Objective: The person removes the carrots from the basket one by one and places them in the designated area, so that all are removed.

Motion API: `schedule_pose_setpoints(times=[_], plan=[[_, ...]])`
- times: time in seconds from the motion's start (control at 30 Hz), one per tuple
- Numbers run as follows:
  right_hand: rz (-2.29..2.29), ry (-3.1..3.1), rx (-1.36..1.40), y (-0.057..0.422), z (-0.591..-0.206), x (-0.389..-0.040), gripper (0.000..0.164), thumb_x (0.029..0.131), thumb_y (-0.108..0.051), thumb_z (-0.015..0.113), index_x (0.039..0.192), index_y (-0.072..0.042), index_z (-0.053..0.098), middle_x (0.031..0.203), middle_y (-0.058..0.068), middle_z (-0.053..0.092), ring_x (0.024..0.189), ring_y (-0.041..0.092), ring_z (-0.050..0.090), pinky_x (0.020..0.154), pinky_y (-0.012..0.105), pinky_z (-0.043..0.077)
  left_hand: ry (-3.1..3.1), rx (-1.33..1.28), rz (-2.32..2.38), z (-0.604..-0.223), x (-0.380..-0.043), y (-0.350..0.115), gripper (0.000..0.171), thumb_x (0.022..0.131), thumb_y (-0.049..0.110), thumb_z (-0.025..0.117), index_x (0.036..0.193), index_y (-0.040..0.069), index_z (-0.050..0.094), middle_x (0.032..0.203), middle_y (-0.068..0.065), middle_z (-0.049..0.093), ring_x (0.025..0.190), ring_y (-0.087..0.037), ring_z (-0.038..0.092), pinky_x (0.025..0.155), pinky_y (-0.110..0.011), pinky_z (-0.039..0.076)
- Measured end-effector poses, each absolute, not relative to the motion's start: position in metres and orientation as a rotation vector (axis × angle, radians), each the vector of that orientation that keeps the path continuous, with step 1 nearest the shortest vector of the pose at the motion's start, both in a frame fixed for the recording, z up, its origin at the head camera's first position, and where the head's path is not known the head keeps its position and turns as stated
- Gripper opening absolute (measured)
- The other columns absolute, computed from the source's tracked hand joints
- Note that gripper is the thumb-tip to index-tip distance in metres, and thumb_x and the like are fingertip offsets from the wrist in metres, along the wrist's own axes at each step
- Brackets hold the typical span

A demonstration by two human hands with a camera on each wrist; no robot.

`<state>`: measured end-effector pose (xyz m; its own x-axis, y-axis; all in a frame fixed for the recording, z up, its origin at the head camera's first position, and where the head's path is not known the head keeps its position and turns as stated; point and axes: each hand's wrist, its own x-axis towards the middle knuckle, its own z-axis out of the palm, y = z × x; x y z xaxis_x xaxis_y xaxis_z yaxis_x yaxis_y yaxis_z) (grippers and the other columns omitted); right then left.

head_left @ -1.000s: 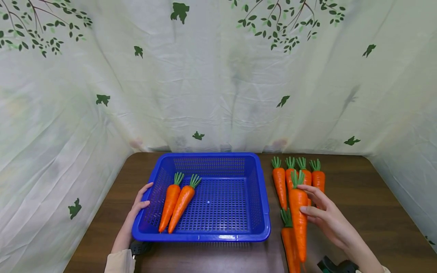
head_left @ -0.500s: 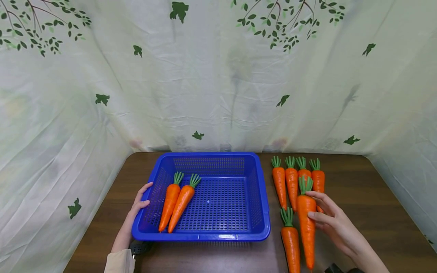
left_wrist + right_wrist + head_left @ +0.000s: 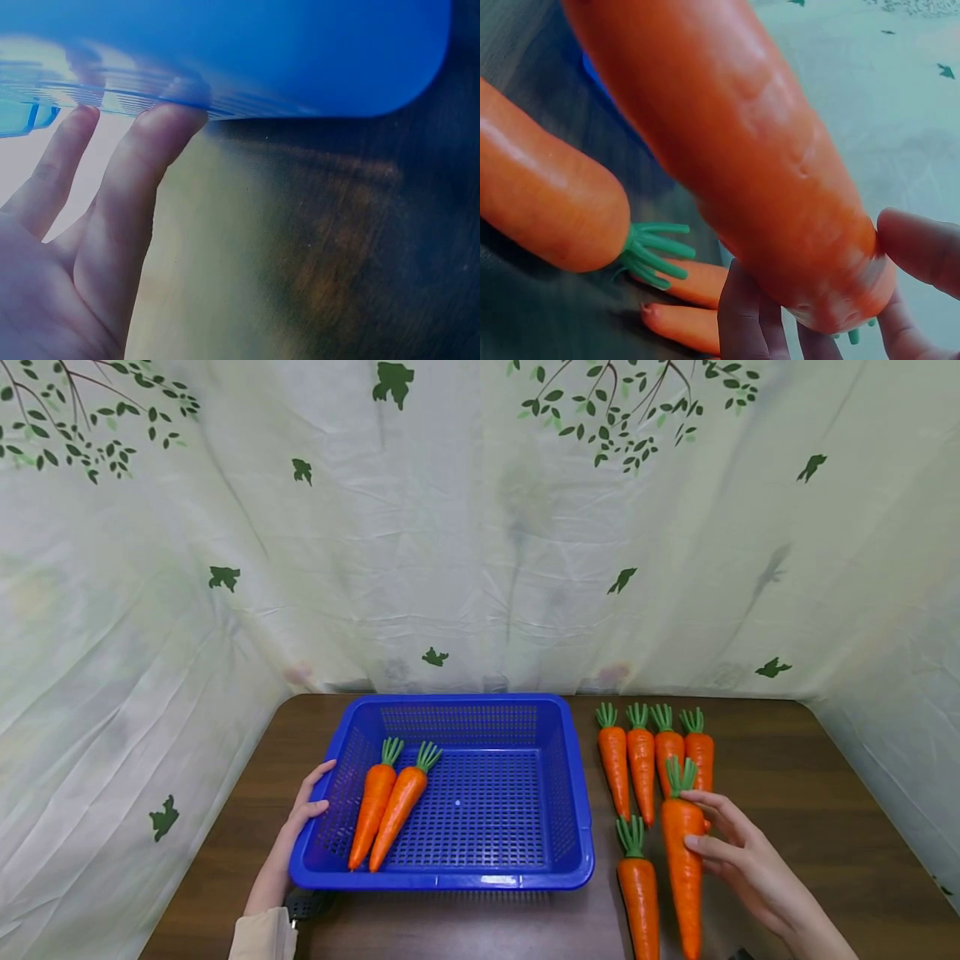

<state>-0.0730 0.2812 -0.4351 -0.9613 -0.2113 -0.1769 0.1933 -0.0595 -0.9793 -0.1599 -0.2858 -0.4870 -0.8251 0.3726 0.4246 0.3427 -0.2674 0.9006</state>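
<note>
My right hand (image 3: pixel 738 860) pinches an orange carrot (image 3: pixel 682 868) with green stalks near its thick end, thumb on one side and fingers on the other. The right wrist view shows this carrot (image 3: pixel 757 142) close up, the hand (image 3: pixel 915 300) gripping its broad end. To its left lies another carrot (image 3: pixel 638 902) on the table, tip toward me. On the left, my left hand (image 3: pixel 296 827) touches the side of a blue plastic basket (image 3: pixel 480 882) with extended fingers. The left wrist view has its fingers (image 3: pixel 124 195) against the outer wall. Two carrots (image 3: pixel 386 810) lie inside the basket's left part.
Several more carrots (image 3: pixel 641 768) lie in a row at the back, right of the basket, stalks toward the wall. All stand on a brown wooden table (image 3: pixel 810 793). A pale cloth (image 3: pixel 480 568) with leaf prints hangs behind and at both sides.
My right hand has moved right and toward me with the carrot, coming away from the carrot at its left and uncovering more of the back row. The left hand and basket have stayed put.
</note>
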Motion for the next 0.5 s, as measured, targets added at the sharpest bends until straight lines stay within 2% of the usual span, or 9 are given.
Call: schedule_pose_setpoints(times=[0.5], plan=[[-2.036,1.980,0.121,0.2854,-0.4419,-0.0681,0.042,0.097,-0.008,0.051,0.135,-0.024,0.046,0.126,-0.016,0.045,0.105,0.016,0.053,0.082,0.043,0.045,1.900,0.938,2.297,-0.4871,-0.1602,-0.2865,0.076,0.083,-0.010,0.019,0.143,0.031,0.043,0.130,0.011,0.048,0.112,-0.003,0.049,0.089,-0.016,0.038]])
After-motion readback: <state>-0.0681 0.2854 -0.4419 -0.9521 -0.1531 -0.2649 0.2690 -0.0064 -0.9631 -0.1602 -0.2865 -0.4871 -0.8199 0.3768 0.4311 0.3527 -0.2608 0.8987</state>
